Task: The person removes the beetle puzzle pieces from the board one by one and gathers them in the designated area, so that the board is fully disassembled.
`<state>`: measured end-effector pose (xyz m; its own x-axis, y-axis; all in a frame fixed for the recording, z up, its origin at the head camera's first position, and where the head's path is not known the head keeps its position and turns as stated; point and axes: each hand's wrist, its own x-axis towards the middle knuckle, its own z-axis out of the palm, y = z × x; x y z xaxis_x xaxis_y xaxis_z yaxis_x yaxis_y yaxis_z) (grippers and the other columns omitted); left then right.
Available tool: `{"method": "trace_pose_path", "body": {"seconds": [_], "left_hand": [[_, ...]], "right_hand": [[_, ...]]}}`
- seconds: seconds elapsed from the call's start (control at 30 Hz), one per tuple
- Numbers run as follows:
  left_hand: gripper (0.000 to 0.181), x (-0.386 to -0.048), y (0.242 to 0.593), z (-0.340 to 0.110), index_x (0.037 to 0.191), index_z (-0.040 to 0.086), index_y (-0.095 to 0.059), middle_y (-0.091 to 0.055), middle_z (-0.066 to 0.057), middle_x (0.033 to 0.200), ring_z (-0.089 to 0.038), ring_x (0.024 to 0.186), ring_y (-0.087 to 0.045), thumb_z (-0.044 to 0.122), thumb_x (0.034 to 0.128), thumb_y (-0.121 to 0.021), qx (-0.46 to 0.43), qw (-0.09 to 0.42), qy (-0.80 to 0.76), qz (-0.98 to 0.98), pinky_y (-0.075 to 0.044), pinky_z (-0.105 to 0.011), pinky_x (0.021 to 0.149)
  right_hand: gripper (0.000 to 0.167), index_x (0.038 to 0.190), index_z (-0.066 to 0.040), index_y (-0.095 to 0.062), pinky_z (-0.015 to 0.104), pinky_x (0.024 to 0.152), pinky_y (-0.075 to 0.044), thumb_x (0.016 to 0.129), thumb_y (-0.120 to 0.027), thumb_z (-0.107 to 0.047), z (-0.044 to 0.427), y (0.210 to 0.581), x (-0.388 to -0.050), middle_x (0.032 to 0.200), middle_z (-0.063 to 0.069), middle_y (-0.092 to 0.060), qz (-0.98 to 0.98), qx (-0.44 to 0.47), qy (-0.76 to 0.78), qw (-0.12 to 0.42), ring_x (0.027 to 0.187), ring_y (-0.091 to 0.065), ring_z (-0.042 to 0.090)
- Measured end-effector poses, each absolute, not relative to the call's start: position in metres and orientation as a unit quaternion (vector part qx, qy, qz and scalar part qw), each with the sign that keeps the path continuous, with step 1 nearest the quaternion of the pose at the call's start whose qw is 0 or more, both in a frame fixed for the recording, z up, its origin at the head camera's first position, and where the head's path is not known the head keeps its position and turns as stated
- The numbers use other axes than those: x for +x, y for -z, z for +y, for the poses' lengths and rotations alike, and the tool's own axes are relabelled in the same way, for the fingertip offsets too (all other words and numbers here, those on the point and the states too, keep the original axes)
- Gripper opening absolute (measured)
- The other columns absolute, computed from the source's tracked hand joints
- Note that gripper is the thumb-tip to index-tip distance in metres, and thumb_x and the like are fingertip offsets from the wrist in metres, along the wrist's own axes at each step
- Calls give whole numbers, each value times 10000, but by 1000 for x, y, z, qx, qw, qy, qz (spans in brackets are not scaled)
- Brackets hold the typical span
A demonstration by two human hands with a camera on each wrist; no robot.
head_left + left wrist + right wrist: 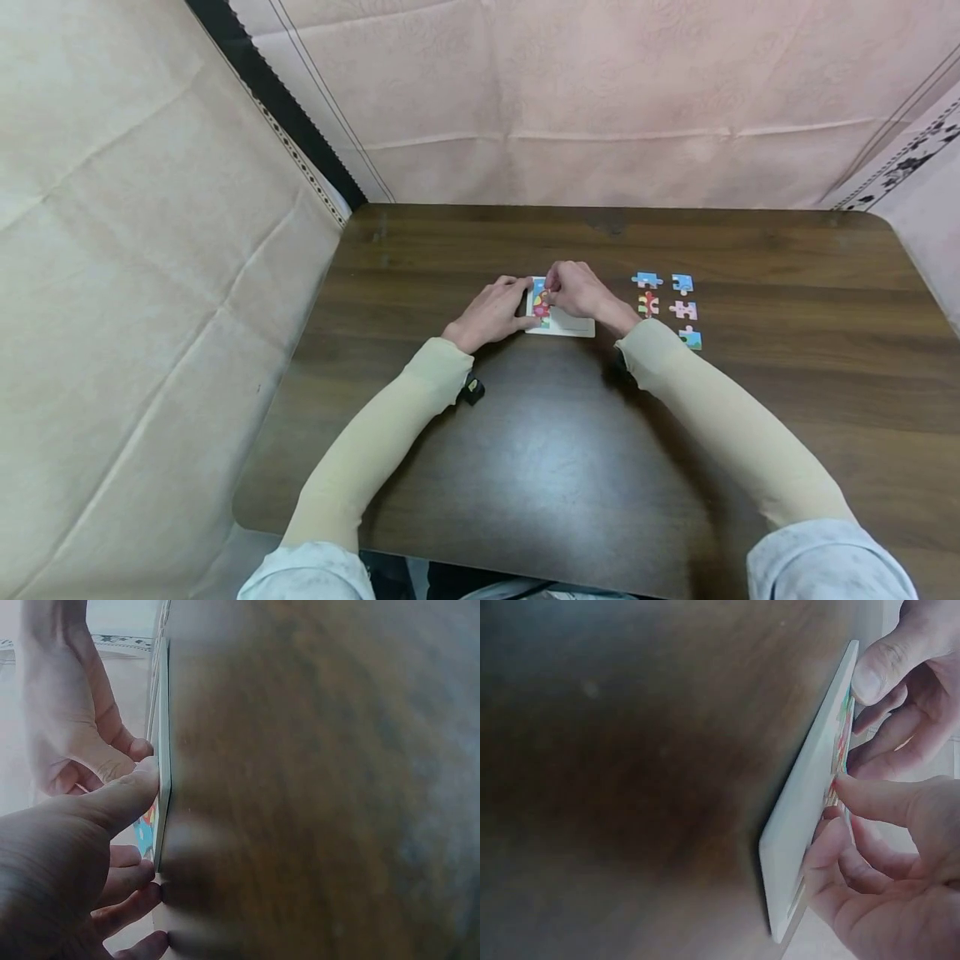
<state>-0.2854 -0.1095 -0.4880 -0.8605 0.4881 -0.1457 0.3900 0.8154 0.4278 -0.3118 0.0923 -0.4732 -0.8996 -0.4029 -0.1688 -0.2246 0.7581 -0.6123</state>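
A white puzzle board (573,326) lies on the table, with coloured pieces (540,310) along its left side and a bare white part to the right. My left hand (492,312) grips the board's left end, its thumb on the near side and its fingers at the far and left edges. Bent over the picture, my right hand (581,292) has its thumb and fingertips close together on a puzzle piece (832,793) at the picture's right side. That piece is mostly hidden by the fingers. The right wrist view shows the right thumb touching the coloured surface.
To the right of the board lie several loose puzzle pieces, among them a blue one (647,280), a red one (648,303) and a pink one (683,310). The right sleeve (660,350) reaches close beside them. The brown wooden table (480,467) ends against hanging cloth.
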Motion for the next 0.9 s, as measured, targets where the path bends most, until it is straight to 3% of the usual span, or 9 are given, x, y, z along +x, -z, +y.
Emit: {"method": "trace_pose_path", "body": {"seconds": [0.23,0.43,0.9], "left_hand": [[764,-286,487,-108,1657,57,-412,-537,-137,1660,-299,1603,-419,424,1062,-718,240,122,-187,945,-350,-488,1332],[779,-287,487,-109,1666,73,-415,-534,-135,1664,-301,1595,-425,434,1052,-730,242,121,-189,944,-356,-492,1328],[739,-289,488,-113,1647,108,-473,-515,-97,1690,-288,1606,-414,453,1048,-733,248,119,-182,944,-368,-493,1322]], "right_hand": [[361,1376,79,-623,460,920,-610,1029,-640,-18,95,474,-313,1205,264,-781,925,-158,315,142,1064,-749,352],[346,1309,76,-713,491,904,-634,990,-745,-52,96,474,-318,1144,254,-800,924,-176,318,118,1010,-781,352],[357,1308,72,-740,429,855,-595,979,-775,-64,114,473,-319,1118,249,-794,927,-154,330,86,954,-724,323]]}}
